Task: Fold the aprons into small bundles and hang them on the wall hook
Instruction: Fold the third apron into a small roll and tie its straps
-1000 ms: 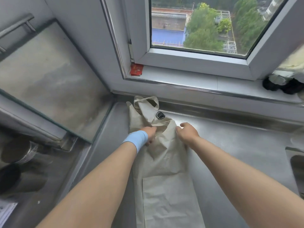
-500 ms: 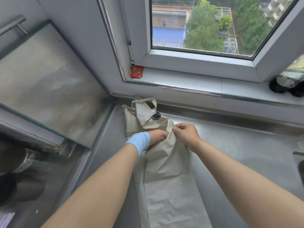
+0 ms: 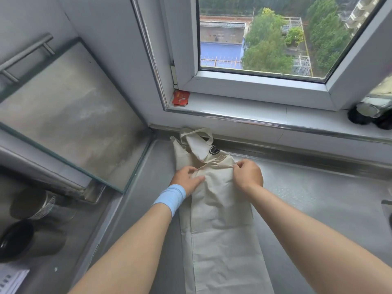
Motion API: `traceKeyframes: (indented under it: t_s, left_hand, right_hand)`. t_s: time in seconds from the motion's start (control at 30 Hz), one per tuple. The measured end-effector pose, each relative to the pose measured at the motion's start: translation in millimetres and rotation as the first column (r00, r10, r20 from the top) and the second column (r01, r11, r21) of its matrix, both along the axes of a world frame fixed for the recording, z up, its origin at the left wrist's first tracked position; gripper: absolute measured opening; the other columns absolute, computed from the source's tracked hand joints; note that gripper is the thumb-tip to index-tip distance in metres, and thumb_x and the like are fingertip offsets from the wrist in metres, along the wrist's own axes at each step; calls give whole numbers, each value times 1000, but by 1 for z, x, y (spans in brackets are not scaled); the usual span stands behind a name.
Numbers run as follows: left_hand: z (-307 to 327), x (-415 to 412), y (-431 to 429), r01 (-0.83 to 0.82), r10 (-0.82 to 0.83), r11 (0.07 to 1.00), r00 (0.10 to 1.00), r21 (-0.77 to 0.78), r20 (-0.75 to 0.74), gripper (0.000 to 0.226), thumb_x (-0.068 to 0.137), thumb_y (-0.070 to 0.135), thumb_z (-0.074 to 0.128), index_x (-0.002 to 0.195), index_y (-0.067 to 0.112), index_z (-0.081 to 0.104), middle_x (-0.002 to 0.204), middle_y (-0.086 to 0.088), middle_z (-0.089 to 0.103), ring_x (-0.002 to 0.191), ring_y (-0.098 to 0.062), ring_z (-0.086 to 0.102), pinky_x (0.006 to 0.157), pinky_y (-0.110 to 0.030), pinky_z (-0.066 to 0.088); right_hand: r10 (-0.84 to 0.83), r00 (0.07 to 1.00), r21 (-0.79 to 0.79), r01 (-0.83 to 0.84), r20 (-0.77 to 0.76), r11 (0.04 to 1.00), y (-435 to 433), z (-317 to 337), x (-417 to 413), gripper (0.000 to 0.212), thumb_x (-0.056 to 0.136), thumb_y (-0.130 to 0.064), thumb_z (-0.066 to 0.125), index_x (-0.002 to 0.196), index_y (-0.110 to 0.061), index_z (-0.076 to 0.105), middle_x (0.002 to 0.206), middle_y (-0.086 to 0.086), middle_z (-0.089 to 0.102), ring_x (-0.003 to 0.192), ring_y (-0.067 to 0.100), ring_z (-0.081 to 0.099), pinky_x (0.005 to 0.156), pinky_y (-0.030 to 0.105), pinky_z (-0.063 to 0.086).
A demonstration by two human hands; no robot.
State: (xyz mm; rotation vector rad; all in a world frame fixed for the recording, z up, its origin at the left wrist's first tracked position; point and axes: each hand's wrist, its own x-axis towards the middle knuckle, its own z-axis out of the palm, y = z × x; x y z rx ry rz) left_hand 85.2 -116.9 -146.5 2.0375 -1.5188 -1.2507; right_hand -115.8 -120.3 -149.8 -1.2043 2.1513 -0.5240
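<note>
Steel counter: one apron; left hand touching, right hand pinching.

Right of the apron, the counter gives you open passage as far as the sink rim at its right edge. Along the left edge a glass panel blocks you; behind the back edge the wall rises to the window sill.
</note>
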Motion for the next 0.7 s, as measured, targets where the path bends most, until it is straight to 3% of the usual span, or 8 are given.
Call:
traceKeyframes:
  t_s: [0.1,0.17,0.27,0.33,0.4,0.5,0.57,0.7]
  left_hand:
    - [-3,9,4,-92,89,990,996,-111,-24,37,81,32,73,114,24,60,111,3,63,100,-16,59,86,-23,43]
    - [-4,8,3,-75,109,970,985,-233,135,41,81,34,72,118,26,56,115,1,60,105,-21,56,88,-30,45]
    - [-7,4,6,144,89,854,907,-501,411,33,81,24,69,112,23,59,112,-1,57,104,-28,52,87,-39,44]
    - [-11,2,12,376,-75,714,879,-590,470,22,79,12,62,99,21,63,101,-1,58,94,-28,55,81,-43,48]
    - [-19,1,24,600,-330,688,759,-408,561,29,83,19,58,112,20,61,119,-2,55,110,-28,53,90,-43,47]
    - [-38,10,43,656,-537,754,582,38,610,79,87,49,54,152,24,16,161,-2,6,149,-23,4,118,-39,16]
    - [-43,19,51,626,-567,770,581,123,584,93,86,60,51,154,29,-5,160,0,-19,148,-21,-17,121,-39,0]
    - [-42,32,53,516,-496,849,705,113,508,125,67,70,62,150,29,-21,153,-2,-37,147,-19,-16,120,-36,0]
  right_hand:
    - [235,934,-218,-297,-270,930,8,-8,7,42,87,-10,55,128,-21,55,123,7,53,104,31,56,80,40,49]
    - [387,797,-339,-563,-464,754,8,-9,14,51,75,2,59,122,-20,59,118,8,55,96,31,56,70,38,48]
    - [516,591,-309,-788,-620,532,-1,-9,25,34,71,3,62,98,-15,68,98,8,60,79,34,58,57,35,41]
    - [594,500,-198,-843,-630,500,-6,-13,30,33,75,-4,64,105,-17,70,100,7,63,88,34,61,65,37,46]
    - [672,438,-11,-842,-597,539,-8,-19,34,43,89,-19,54,132,-21,56,137,9,52,124,33,51,88,39,44]
    - [773,367,260,-794,-518,550,-9,-26,36,57,101,-25,33,156,-22,17,166,6,2,152,26,7,112,44,25]
    - [804,339,339,-775,-489,533,-12,-28,35,63,101,-31,32,158,-25,5,165,7,-10,152,24,-5,116,48,18]
    - [813,297,432,-728,-501,532,-16,-30,38,64,99,-35,29,157,-28,1,164,12,-13,152,27,-10,117,55,10]
